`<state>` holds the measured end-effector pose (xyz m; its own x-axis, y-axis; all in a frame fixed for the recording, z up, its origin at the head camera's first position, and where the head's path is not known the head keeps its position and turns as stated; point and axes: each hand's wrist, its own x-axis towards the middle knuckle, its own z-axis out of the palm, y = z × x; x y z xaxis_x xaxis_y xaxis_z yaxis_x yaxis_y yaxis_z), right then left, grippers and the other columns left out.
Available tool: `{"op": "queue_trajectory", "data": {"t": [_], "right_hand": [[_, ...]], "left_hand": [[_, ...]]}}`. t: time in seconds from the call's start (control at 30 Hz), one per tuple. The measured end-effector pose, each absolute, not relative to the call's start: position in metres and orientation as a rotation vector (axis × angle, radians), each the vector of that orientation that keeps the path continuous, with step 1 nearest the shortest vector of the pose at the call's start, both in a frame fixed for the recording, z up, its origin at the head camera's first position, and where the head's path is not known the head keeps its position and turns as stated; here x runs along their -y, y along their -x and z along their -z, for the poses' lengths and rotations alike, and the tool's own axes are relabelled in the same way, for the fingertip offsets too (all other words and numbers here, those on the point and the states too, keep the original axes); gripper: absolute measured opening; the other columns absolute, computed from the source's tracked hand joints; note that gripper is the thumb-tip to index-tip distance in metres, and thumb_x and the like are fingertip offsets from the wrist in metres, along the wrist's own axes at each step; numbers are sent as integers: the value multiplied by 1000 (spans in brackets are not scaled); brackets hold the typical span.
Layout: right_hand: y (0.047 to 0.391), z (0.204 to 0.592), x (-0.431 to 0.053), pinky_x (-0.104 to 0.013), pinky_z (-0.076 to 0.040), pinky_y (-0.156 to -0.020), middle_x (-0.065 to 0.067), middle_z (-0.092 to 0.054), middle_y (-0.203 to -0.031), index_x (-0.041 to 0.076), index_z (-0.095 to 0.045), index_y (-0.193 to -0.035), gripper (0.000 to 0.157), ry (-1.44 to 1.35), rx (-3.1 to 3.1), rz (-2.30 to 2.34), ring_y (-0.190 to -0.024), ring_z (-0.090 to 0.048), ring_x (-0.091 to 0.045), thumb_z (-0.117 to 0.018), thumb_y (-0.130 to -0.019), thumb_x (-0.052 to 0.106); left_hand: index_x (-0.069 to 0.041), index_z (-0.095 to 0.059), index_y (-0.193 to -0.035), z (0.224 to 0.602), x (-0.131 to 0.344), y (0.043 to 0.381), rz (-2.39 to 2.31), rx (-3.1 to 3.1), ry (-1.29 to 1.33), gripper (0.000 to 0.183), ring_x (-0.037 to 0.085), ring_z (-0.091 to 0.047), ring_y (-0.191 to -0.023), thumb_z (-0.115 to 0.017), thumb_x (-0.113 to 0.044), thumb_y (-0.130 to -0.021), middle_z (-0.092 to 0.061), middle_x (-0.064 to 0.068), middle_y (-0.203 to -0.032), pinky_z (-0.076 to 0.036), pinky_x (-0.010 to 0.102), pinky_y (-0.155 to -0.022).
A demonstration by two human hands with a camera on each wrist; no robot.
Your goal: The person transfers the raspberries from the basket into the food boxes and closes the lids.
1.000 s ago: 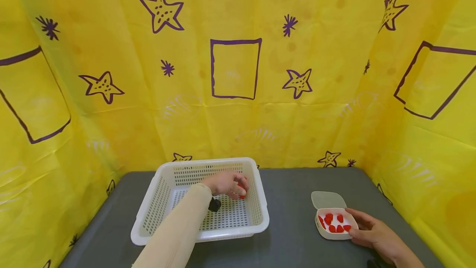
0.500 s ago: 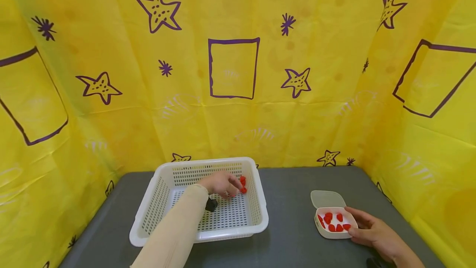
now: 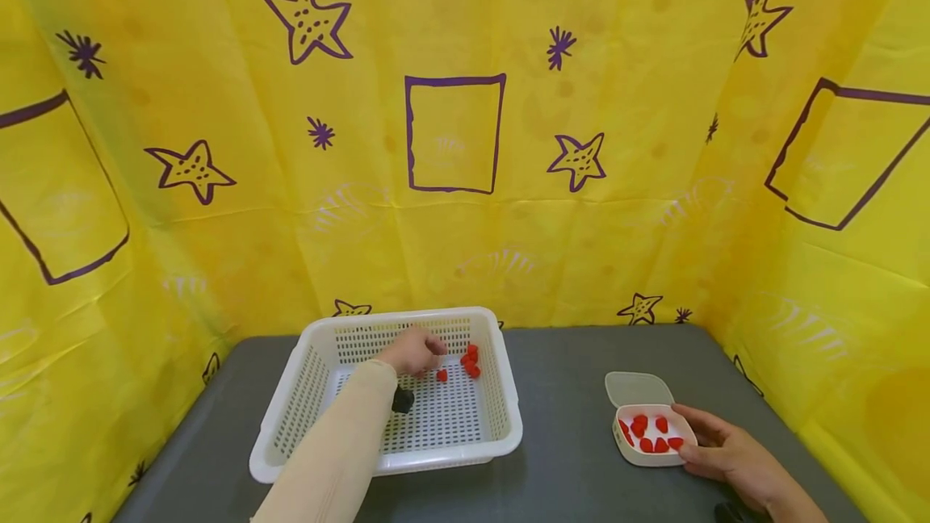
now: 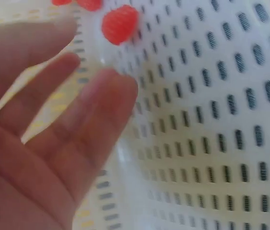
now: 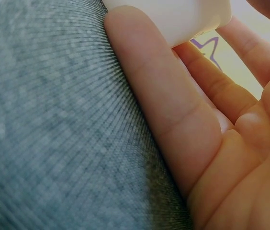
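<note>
My left hand [image 3: 412, 352], with fingers relaxed and slightly spread, hovers inside a white perforated basket [image 3: 465, 452] and holds nothing. Just right of its fingertips, a single red raspberry [image 3: 441, 376] sits on the basket floor. Several more raspberries [image 3: 471, 360] cluster against the right wall. In the left wrist view my fingers are apart from the nearest raspberry [image 4: 119, 24]. My right hand [image 3: 737, 458] holds the right side of a small white box [image 3: 654, 460], thumb and fingers around its edge; several red raspberries [image 3: 639, 424] lie in it.
The box's translucent lid [image 3: 639, 388] lies folded back behind it. Both containers stand on a dark grey table [image 3: 559, 394], basket left and box right. A yellow patterned curtain [image 3: 458, 257] encloses the back and sides.
My left hand has moved left, away from the basket's right wall, uncovering the clustered raspberries and a single one nearer the middle. My right hand stays at the box.
</note>
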<state>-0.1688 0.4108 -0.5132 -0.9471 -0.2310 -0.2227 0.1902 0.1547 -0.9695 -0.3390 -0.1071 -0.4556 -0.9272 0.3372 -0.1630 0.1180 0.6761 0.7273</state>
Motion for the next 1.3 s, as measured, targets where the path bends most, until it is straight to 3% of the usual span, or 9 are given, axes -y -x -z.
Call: {"op": "queue_trajectory", "data": {"t": [0.17,0.3,0.5,0.77,1.03,1.3], "right_hand": [[169,514,-410,-44,-51,-92,-26,-35,-149,-5,-25,-153,68,20,-2128,1830,-112,-55,-27,-63,-99,14],[169,515,-411,-44,-51,-92,-25,-36,-148,-5,-26,-152,67,33,-2121,1838,-112,-55,-27,-63,-99,13],[169,514,-410,-44,-51,-92,-23,-39,-147,-5,-28,-152,66,51,-2126,1841,-112,-55,-26,-63,-99,12],[170,512,-410,-43,-51,-92,-21,-40,-146,-4,-30,-151,65,69,-2128,1849,-112,-55,-25,-64,-98,11],[170,512,-410,-42,-51,-92,-22,-39,-147,-3,-30,-152,65,62,-2132,1846,-112,-55,-25,-64,-99,12],[169,513,-411,-42,-52,-92,-21,-41,-145,-4,-31,-151,64,67,-2134,1847,-111,-56,-26,-63,-99,12]], "left_hand": [[-19,-78,-110,462,112,339,-908,-2623,-458,35,20,-61,-90,-77,-1,-79,-69,-2,-113,-52,40,-80],[-19,-79,-107,467,112,339,-882,-2619,-513,34,17,-60,-98,-79,-2,-78,-71,-5,-105,-49,44,-92],[-16,-80,-96,470,109,340,-898,-2638,-529,27,15,-63,-88,-79,3,-77,-71,-6,-89,-51,41,-85],[-16,-78,-91,472,110,344,-930,-2677,-508,15,18,-58,-83,-79,-4,-82,-68,-6,-88,-50,37,-78],[11,-66,-112,463,104,345,-1688,-2265,-219,21,27,-67,-85,-65,8,-91,-65,16,-100,-57,40,-78],[9,-67,-116,431,90,340,-1912,-2108,-140,24,29,-67,-97,-61,8,-93,-66,18,-109,-52,40,-92]]}}
